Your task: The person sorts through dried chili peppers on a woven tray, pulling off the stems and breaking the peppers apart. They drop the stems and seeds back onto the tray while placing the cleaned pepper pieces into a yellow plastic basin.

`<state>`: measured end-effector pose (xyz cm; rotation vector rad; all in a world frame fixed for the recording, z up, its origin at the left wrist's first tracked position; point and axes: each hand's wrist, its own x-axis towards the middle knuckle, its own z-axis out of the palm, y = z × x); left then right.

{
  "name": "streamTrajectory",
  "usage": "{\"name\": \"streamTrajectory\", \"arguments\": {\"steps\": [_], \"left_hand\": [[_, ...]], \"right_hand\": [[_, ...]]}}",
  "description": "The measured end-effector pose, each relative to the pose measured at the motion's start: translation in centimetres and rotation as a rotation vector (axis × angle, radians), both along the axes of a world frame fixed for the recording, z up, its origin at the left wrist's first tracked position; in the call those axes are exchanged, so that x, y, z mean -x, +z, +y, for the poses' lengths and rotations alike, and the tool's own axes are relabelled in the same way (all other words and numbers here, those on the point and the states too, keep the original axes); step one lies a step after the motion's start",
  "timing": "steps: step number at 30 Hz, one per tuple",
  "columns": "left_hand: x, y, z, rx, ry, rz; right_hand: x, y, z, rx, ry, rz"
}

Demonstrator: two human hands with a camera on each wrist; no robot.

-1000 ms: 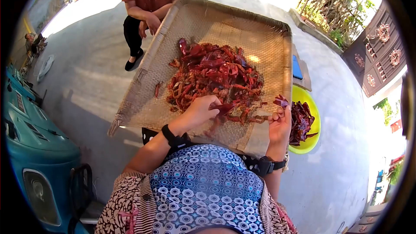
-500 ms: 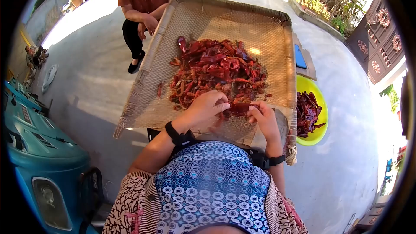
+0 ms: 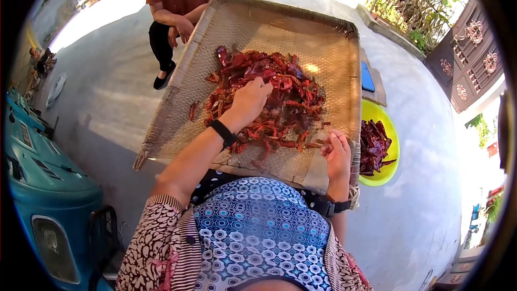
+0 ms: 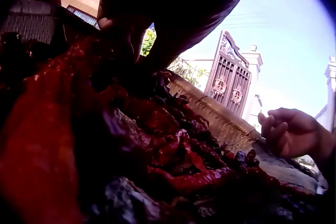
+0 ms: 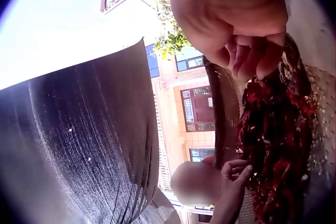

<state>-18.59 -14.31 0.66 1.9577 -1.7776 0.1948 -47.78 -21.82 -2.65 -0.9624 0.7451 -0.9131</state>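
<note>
Dried red chilies [image 3: 291, 94] lie heaped in the middle of a woven tray [image 3: 312, 27]. My left hand [image 3: 250, 102] reaches over the heap, fingers bent and tips right at the chilies; the left wrist view is too dark there to tell what they pinch. Near the tray's front right corner, my right hand [image 3: 336, 153] hangs palm up with loosely curled fingers. No chili shows between the fingers of the right hand [image 5: 252, 50] in the right wrist view.
A yellow-green bowl [image 3: 394, 156] of larger chilies [image 3: 375, 148] sits on the ground to the right. Beyond it lies a blue phone-like slab [image 3: 367, 78] on cardboard. Another person [image 3: 188, 0] sits at the tray's far left. A teal vehicle [image 3: 59, 167] stands at left.
Earlier both hands met around a chili at the tray's front. Now my left hand has moved forward onto the heap, and my right has drawn back right, its fingers no longer on the chili.
</note>
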Motion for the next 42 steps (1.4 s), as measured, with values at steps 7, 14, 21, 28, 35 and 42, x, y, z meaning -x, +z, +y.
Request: {"name": "streamTrajectory", "arguments": {"steps": [7, 14, 21, 28, 35, 42], "left_hand": [[1.3, 0.3, 1.6, 0.071, -0.047, 0.024], [4.3, 0.8, 3.7, 0.028, 0.01, 0.487], [7.1, -2.2, 2.4, -0.11, -0.173, 1.057], [4.1, 0.8, 1.1, 0.051, -0.028, 0.316], [0.3, -1.3, -1.1, 0.037, -0.002, -0.047], [3.2, 0.5, 1.4, -0.018, -0.104, 0.156]], "right_hand": [[-3.3, 0.5, 1.4, 0.236, 0.318, 0.311], [-4.7, 1.0, 2.6, 0.265, 0.412, 0.357], [-5.7, 0.6, 3.3, 0.309, 0.481, 0.384], [-2.5, 0.4, 1.0, 0.09, 0.253, 0.291], [0.7, 2.8, -1.5, -0.106, -0.218, -0.335], [-2.4, 0.7, 1.1, 0.246, 0.166, 0.31]]}}
